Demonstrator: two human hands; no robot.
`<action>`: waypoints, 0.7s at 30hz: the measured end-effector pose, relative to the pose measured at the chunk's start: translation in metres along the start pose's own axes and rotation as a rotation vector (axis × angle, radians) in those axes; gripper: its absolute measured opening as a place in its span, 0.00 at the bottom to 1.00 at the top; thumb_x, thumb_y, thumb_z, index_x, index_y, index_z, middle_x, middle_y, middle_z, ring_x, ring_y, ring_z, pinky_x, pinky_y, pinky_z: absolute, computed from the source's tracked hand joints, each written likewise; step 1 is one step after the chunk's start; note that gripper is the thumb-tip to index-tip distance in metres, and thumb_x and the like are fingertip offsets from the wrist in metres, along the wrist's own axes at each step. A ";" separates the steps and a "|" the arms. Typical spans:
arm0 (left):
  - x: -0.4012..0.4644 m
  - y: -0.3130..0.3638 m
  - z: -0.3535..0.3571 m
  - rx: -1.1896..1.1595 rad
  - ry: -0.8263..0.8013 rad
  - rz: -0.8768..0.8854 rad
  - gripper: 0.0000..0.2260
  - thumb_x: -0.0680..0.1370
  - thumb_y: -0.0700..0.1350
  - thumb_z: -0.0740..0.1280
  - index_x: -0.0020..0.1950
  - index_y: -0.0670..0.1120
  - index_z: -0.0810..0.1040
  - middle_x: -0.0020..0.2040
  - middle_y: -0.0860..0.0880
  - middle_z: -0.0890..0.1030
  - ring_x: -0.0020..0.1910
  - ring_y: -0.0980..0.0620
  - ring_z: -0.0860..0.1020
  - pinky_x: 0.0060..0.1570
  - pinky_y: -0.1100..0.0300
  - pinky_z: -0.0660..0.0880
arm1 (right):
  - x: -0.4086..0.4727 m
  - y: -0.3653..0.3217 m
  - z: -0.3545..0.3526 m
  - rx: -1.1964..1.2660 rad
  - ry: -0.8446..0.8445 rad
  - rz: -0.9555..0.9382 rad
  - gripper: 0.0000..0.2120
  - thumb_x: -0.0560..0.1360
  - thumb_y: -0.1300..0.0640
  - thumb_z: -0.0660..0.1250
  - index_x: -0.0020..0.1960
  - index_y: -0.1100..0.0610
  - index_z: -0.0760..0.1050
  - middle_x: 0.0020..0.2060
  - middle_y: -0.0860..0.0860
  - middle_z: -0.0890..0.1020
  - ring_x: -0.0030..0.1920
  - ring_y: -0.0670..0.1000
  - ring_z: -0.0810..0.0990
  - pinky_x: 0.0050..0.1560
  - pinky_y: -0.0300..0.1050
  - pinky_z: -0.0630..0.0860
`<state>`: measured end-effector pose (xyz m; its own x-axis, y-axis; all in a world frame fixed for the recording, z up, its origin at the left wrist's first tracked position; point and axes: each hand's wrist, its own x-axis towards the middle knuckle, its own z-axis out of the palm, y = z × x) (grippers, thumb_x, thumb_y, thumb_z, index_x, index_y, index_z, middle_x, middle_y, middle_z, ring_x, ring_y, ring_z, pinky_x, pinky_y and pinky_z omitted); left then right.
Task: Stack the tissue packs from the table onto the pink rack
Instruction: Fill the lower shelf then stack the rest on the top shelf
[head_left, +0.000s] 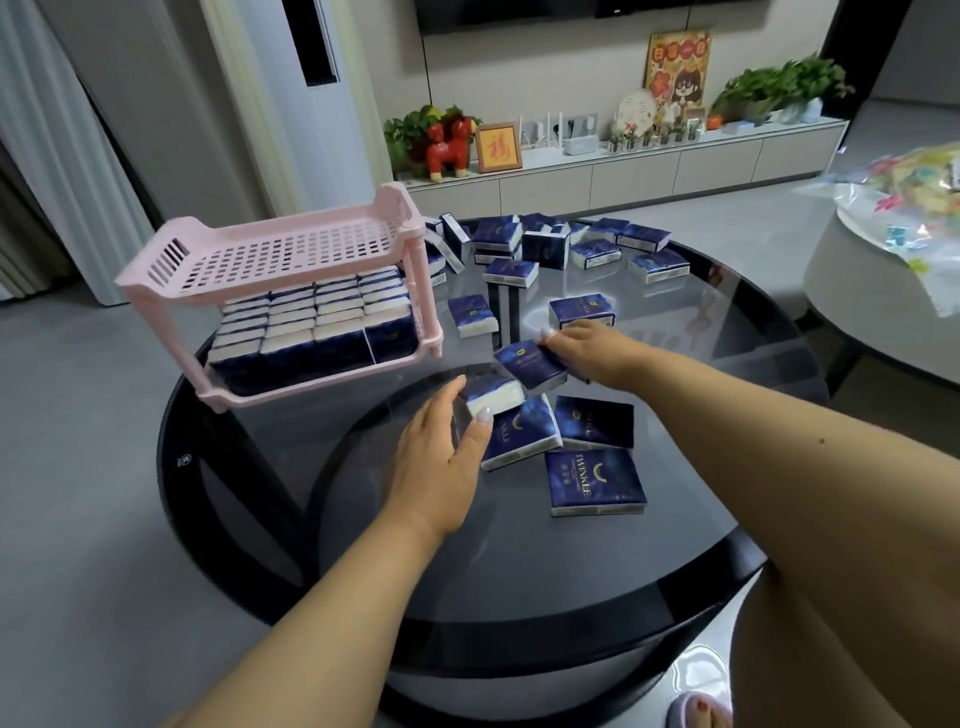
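Head cam: L hand (441, 457) pinches a tissue pack (491, 396) betw thumb + fingers, just above glass table (270, 467). R hand (582, 345) grips another pack (527, 366) nearby. Pink rack (280, 254) at table's left: lower tier full of packs, top tier bare. Loose packs (592, 480) scattered round

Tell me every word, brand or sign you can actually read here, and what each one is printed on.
"TWINKLE": on the nearest flat tissue pack, running sideways beside a gold crescent.
"福": one red character in the small framed picture on the far cabinet.
Fine print under TWINKLE: too small to read.
Lettering on the other tissue packs, such as the one beside it: blurred.
Characters on the colourful poster: too blurred to read.
Small round mark on the table rim: illegible.
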<state>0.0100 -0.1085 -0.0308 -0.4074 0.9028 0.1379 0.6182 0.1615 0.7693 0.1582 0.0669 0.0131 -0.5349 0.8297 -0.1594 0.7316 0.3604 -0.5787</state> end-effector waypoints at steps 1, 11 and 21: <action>0.001 0.000 0.000 0.001 -0.002 0.003 0.23 0.80 0.58 0.58 0.75 0.60 0.62 0.74 0.53 0.65 0.72 0.52 0.65 0.70 0.47 0.65 | 0.000 -0.002 0.007 -0.033 -0.012 -0.028 0.29 0.79 0.36 0.48 0.70 0.52 0.69 0.73 0.52 0.64 0.73 0.53 0.60 0.72 0.50 0.55; 0.000 -0.002 -0.004 0.028 0.106 -0.057 0.20 0.77 0.55 0.67 0.68 0.53 0.73 0.67 0.51 0.72 0.66 0.51 0.70 0.67 0.54 0.68 | -0.042 -0.001 0.003 0.172 0.052 -0.062 0.27 0.78 0.36 0.51 0.71 0.49 0.68 0.67 0.49 0.73 0.66 0.51 0.71 0.61 0.44 0.64; -0.005 -0.005 -0.010 -0.077 0.260 -0.087 0.13 0.79 0.58 0.59 0.48 0.51 0.75 0.44 0.49 0.77 0.39 0.52 0.74 0.35 0.59 0.66 | -0.083 0.025 0.010 0.061 0.063 0.107 0.22 0.67 0.45 0.76 0.54 0.55 0.75 0.50 0.51 0.80 0.48 0.51 0.78 0.46 0.45 0.75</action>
<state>0.0023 -0.1183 -0.0286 -0.6215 0.7527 0.2174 0.5245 0.1936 0.8291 0.2167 0.0028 0.0037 -0.4259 0.8879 -0.1738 0.7551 0.2430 -0.6090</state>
